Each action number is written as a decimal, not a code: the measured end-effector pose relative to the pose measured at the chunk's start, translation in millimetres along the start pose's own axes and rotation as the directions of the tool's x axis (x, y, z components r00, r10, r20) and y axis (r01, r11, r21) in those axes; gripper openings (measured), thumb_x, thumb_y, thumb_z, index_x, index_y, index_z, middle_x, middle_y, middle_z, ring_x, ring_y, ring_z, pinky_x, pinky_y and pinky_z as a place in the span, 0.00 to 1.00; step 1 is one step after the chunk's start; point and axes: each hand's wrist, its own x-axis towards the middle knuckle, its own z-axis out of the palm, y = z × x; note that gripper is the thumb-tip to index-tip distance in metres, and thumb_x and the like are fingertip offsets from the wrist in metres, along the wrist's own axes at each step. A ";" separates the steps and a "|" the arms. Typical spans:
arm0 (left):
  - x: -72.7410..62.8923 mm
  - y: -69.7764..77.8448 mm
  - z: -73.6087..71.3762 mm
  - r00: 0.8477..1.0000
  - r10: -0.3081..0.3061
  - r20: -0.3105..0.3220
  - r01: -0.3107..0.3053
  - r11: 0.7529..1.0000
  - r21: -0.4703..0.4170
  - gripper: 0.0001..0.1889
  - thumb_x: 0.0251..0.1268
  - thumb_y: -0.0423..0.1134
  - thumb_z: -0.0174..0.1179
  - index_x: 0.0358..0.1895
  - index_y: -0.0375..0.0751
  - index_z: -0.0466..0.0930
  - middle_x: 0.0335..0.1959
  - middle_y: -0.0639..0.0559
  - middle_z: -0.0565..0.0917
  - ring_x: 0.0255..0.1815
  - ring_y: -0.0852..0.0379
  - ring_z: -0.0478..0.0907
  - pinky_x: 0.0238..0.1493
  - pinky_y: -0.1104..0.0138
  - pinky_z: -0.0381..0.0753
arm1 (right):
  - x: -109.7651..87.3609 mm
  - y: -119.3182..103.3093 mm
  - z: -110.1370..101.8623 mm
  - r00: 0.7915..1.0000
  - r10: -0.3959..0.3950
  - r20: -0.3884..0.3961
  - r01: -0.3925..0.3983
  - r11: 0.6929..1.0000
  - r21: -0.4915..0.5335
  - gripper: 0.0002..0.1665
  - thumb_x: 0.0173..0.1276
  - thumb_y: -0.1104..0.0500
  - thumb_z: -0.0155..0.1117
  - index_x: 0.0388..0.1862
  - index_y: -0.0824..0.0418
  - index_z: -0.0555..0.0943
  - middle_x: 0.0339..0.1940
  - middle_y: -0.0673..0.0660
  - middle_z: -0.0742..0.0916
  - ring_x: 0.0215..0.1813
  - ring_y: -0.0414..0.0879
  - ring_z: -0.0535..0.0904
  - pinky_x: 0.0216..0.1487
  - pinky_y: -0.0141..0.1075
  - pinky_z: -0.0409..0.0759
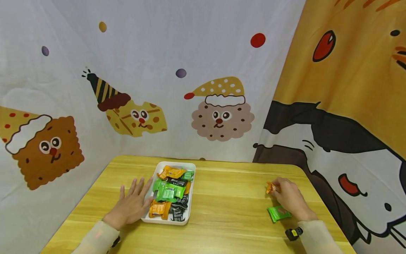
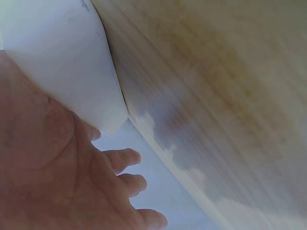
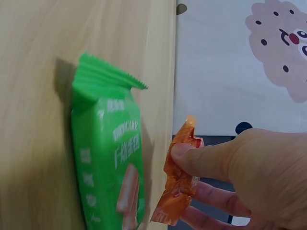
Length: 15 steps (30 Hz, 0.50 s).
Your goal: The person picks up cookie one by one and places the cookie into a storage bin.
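A white tray (image 1: 187, 221) full of wrapped snacks in orange, green and black stands left of the table's middle. Beside its left edge is my left hand (image 1: 131, 204), fingers spread and straight, touching the tray's side. In the left wrist view, that hand (image 2: 62, 158) lies against the white tray wall (image 2: 72, 62). Over at the right, my right hand (image 1: 290, 199) pinches a small orange-wrapped snack (image 1: 271, 188) between thumb and fingers. The right wrist view shows the orange snack (image 3: 180, 179) with its crimped end hanging down. A green snack packet (image 1: 278, 213) lies on the table close to that hand.
The wooden table (image 1: 226, 197) ends at the back against a white curtain (image 1: 152, 53) printed with cartoon snacks. An orange and dark printed cloth (image 1: 342, 84) hangs along the right side. Bare tabletop lies between the tray and the green packet.
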 end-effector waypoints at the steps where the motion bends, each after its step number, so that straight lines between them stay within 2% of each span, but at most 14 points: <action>1: -0.1 0.4 -0.2 1.000 -0.001 0.002 0.001 1.000 0.000 0.41 0.98 0.59 0.48 0.99 0.46 0.49 0.98 0.27 0.50 0.98 0.18 0.43 0.88 0.12 0.36 | 0.8 -1.1 1.1 1.000 -0.006 -0.008 0.006 1.000 0.002 0.23 0.74 0.67 0.84 0.63 0.72 0.87 0.58 0.73 0.93 0.56 0.66 0.92 0.61 0.67 0.93; 7: -0.7 0.9 -0.5 1.000 -0.001 0.001 0.001 1.000 0.002 0.41 0.98 0.59 0.48 0.99 0.46 0.49 0.98 0.27 0.50 0.98 0.18 0.43 0.88 0.12 0.37 | 5.1 -7.1 6.5 0.996 -0.061 -0.064 0.062 0.998 0.010 0.23 0.73 0.67 0.85 0.63 0.71 0.89 0.58 0.72 0.93 0.59 0.69 0.92 0.61 0.67 0.92; 15: -0.1 -0.3 0.6 1.000 -0.002 -0.001 0.002 1.000 0.020 0.41 0.98 0.60 0.47 0.99 0.47 0.49 0.98 0.28 0.51 0.98 0.19 0.44 0.88 0.13 0.38 | 8.6 -21.0 8.7 0.988 -0.124 -0.090 0.127 0.992 0.026 0.21 0.72 0.70 0.83 0.62 0.70 0.89 0.58 0.71 0.93 0.58 0.68 0.92 0.61 0.67 0.92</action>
